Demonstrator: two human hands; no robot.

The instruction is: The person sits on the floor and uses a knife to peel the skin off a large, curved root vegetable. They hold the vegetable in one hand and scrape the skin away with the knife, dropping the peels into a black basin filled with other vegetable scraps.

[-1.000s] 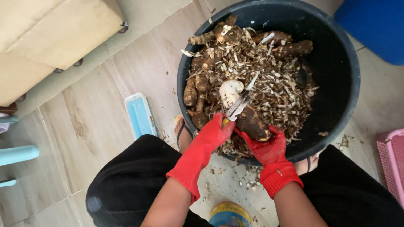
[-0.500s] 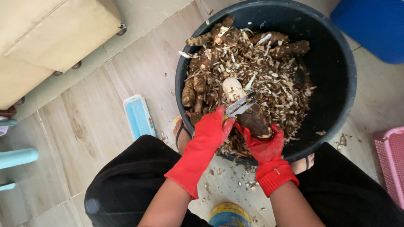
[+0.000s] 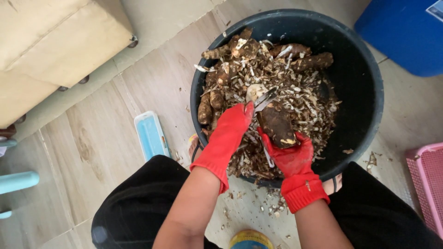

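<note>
While the right hand (image 3: 290,157) grips a root (image 3: 276,123), the left hand (image 3: 233,127) clasps a peeler (image 3: 264,100).

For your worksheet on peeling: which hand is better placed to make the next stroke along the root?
Probably the left hand: it holds the peeler against the root, while the right hand grips the root's near end.

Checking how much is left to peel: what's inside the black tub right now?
The black tub holds brown unpeeled roots along the far side and a heap of peelings. The right hand grips one root; the left hand works a peeler. Anything beneath the peelings is hidden.
</note>
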